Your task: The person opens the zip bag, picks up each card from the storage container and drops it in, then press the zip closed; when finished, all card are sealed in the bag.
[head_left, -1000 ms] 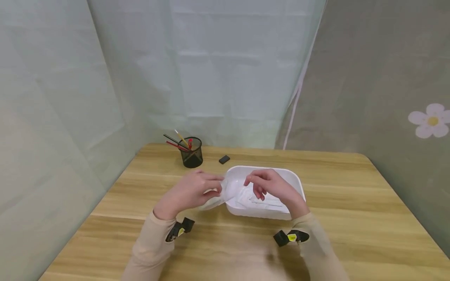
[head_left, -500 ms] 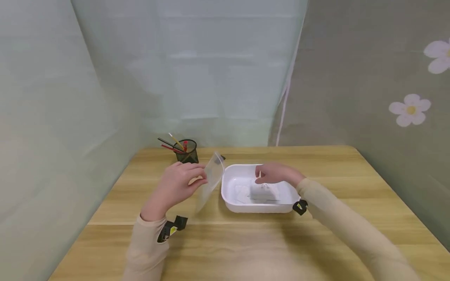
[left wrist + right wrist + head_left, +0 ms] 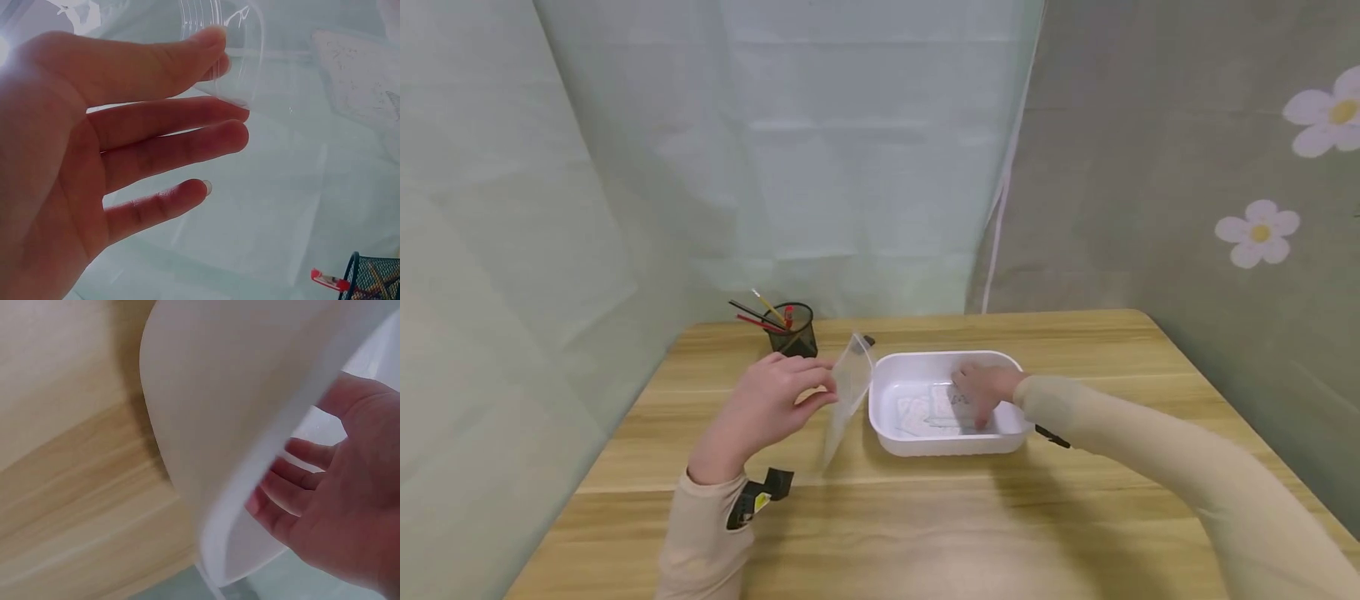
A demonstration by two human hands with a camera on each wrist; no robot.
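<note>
A see-through flat plastic lid (image 3: 848, 392) stands up on its edge on the light wooden table (image 3: 1120, 367), just to the left of the white plastic tub (image 3: 891, 437). Its long side runs from the near edge of the table up and away toward the back, and it leans a little. The left hand (image 3: 767, 408) pinches the lid near its top, thumb on one side and fingertips (image 3: 231, 115) on the other. No words can be read on the lid. The tub's long side runs left to right. The right hand (image 3: 985, 387) is down inside the tub, fingers loosely bent over flat white packets (image 3: 925, 408) on the bottom; whether it grips one cannot be told. Their print is too small to read. Behind the left hand sits a black mesh pen cup (image 3: 790, 329) with pencils.
</note>
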